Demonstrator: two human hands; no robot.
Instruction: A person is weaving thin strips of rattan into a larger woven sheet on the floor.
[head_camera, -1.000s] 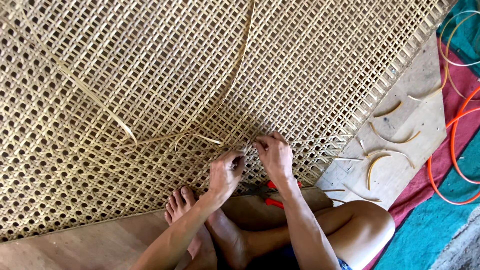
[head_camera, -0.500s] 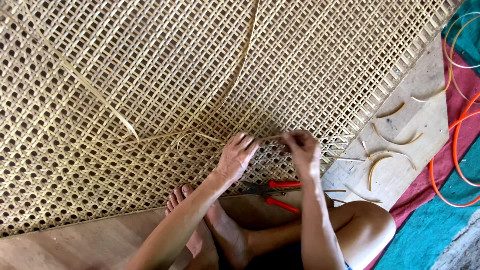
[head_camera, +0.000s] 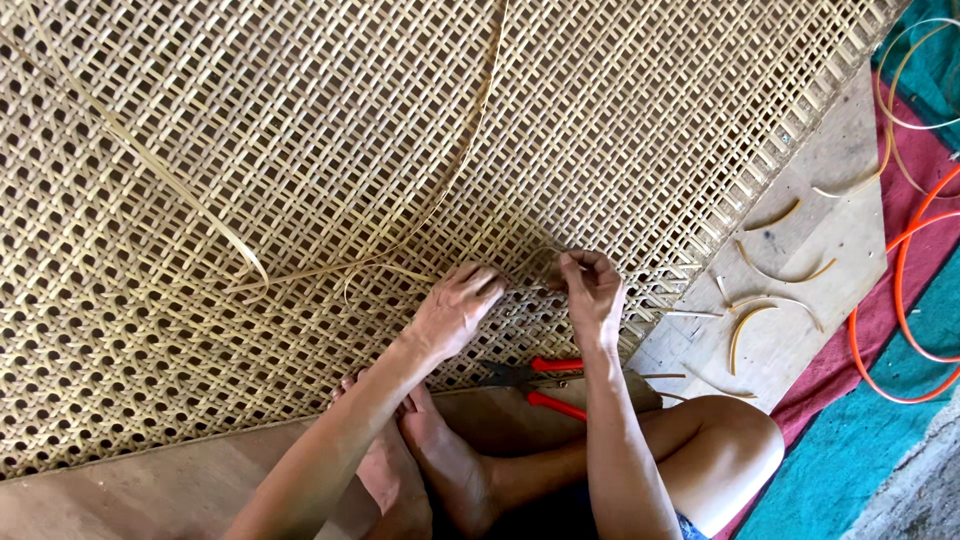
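Right grip (head_camera: 592, 290) pinches cane strip (head_camera: 535, 262), fingertips hiding it.

Pliers (head_camera: 535, 381) just below hands, loose cane strip (head_camera: 240, 245) left; offcuts (head_camera: 765, 270) litter right board; upper mat (head_camera: 620, 110) open

A wooden board (head_camera: 850, 150) carried a woven cane mat (head_camera: 300, 150), red-handled pliers (head_camera: 540, 385) near, cane offcuts (head_camera: 775, 270) right.

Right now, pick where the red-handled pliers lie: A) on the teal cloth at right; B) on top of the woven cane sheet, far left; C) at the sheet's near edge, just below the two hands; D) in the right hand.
C: the red-handled pliers lie below both hands.
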